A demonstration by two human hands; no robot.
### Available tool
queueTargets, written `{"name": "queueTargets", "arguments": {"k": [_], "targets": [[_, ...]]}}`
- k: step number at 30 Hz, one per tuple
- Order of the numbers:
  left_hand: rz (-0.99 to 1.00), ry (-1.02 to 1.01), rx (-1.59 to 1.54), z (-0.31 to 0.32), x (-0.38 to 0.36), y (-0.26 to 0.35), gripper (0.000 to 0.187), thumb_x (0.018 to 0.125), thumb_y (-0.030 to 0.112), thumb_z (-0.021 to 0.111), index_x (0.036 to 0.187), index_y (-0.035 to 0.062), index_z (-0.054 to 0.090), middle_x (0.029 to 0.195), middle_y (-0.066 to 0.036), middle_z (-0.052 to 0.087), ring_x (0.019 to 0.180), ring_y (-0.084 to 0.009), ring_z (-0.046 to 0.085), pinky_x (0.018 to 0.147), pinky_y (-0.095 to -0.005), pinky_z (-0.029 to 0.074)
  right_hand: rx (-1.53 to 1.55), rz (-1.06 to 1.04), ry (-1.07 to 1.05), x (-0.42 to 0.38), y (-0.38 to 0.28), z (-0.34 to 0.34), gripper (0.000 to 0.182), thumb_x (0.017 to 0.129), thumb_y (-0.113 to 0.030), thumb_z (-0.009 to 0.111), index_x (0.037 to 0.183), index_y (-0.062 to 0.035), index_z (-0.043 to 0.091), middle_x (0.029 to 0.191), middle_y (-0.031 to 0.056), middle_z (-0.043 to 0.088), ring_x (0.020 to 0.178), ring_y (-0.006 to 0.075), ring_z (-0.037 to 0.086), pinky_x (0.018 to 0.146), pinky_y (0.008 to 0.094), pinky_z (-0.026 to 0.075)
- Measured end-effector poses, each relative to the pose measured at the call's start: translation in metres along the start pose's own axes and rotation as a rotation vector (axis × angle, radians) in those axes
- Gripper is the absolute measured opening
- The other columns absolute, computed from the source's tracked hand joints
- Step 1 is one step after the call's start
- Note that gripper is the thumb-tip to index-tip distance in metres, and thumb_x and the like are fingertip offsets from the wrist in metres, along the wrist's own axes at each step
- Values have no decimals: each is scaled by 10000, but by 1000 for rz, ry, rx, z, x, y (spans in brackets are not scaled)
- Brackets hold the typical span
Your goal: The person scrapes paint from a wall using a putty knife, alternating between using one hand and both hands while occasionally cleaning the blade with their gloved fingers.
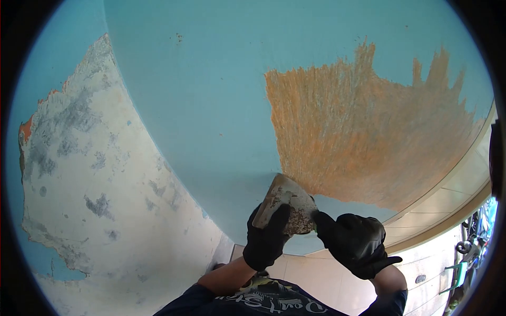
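Observation:
A wide metal scraper (289, 203) with a stained, speckled blade is held in front of my chest, its upper corner near the lower left edge of the bare orange-brown patch (369, 131) on the blue wall (211, 105). My left hand (268, 237), in a black glove, grips the blade from the left, thumb over its face. On the right, my right hand (353, 239), also gloved in black, is closed by the scraper's lower right end, where the handle would be; the handle itself is hidden.
At the left, a wall area (105, 174) shows white and grey under the peeled blue paint. Beige tiles (421, 216) border the wall at the right. Beyond the tiled floor (327, 276), parked motorbikes (469, 253) and a green stand (459, 275) appear at the lower right.

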State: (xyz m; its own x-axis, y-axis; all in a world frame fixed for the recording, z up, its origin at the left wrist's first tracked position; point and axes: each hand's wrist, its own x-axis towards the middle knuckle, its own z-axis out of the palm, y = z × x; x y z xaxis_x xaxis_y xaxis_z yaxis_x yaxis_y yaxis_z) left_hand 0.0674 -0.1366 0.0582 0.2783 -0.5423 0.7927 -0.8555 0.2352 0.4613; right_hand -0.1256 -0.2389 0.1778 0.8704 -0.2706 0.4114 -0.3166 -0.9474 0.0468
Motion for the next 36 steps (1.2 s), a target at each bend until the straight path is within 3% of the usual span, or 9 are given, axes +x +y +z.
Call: {"name": "queueTargets", "arguments": {"k": [2, 5, 6, 8, 15, 17, 22, 27, 36], "targets": [[-503, -44, -580, 8, 0, 2, 618, 787, 85, 808, 1356, 92, 568, 1119, -213, 643, 941, -408, 673, 767, -485, 573, -24, 5, -72, 6, 1, -2, 367, 812, -129, 761, 1174, -178, 726, 644, 2, 616, 515, 185, 610, 455, 351, 468], [-643, 49, -933, 1, 21, 22, 509, 851, 57, 743, 1335, 97, 589, 1057, -206, 660, 879, -394, 686, 727, -468, 582, 47, 31, -84, 3, 0, 5, 426, 828, -157, 754, 1249, -194, 701, 618, -8, 588, 506, 186, 599, 456, 352, 463], [-648, 53, -934, 0, 19, 15, 509, 851, 57, 743, 1335, 97, 589, 1057, -206, 660, 879, -394, 686, 727, -468, 582, 73, 40, -107, 3, -1, 4, 439, 834, -162, 750, 1267, -197, 689, 616, -9, 585, 505, 188, 598, 456, 352, 461], [-42, 10, -138, -3, 11, -2, 429, 871, 14, 701, 1284, 109, 634, 1002, -191, 669, 838, -381, 690, 697, -451, 582, 101, 49, -136, 3, -3, 6, 452, 839, -168, 747, 1285, -200, 678, 614, -10, 582, 503, 190, 596, 457, 352, 460], [-44, -1, -136, -8, 15, 0, 290, 907, 17, 677, 1182, 108, 688, 982, -173, 663, 835, -366, 685, 684, -438, 566, 112, 77, -149, 0, -6, 6, 535, 790, -160, 779, 1311, -181, 659, 619, 14, 565, 497, 219, 574, 466, 387, 446], [-502, -45, -538, -9, 19, 9, 276, 912, 36, 682, 1181, 98, 686, 973, -179, 669, 817, -356, 685, 685, -434, 566, 96, 90, -179, -2, -5, 6, 535, 788, -164, 780, 1309, -183, 662, 636, 19, 575, 536, 222, 592, 487, 389, 452], [-633, 27, -630, -15, 47, 11, 195, 926, 104, 700, 1119, 72, 695, 915, -163, 685, 779, -331, 702, 672, -429, 569, -23, -60, 138, 5, 0, 25, 636, 735, -114, 743, 1360, -180, 646, 660, -18, 520, 481, 179, 530, 438, 345, 406], [-296, 84, -561, -31, 62, 17, 283, 961, 234, 713, 1077, -19, 665, 897, -105, 714, 787, -191, 712, 695, -354, 574, 31, -7, 137, 11, -10, 4, 584, 760, -120, 749, 1332, -201, 664, 636, -13, 520, 486, 182, 535, 444, 350, 406], [-938, 33, -1103, -24, 33, 36, 236, 969, 207, 696, 1097, 11, 666, 923, -71, 713, 804, -152, 691, 690, -327, 553, 171, 65, -34, -10, -15, 2, 466, 821, -79, 766, 1274, -116, 667, 629, 49, 571, 541, 236, 597, 488, 372, 471]]}}
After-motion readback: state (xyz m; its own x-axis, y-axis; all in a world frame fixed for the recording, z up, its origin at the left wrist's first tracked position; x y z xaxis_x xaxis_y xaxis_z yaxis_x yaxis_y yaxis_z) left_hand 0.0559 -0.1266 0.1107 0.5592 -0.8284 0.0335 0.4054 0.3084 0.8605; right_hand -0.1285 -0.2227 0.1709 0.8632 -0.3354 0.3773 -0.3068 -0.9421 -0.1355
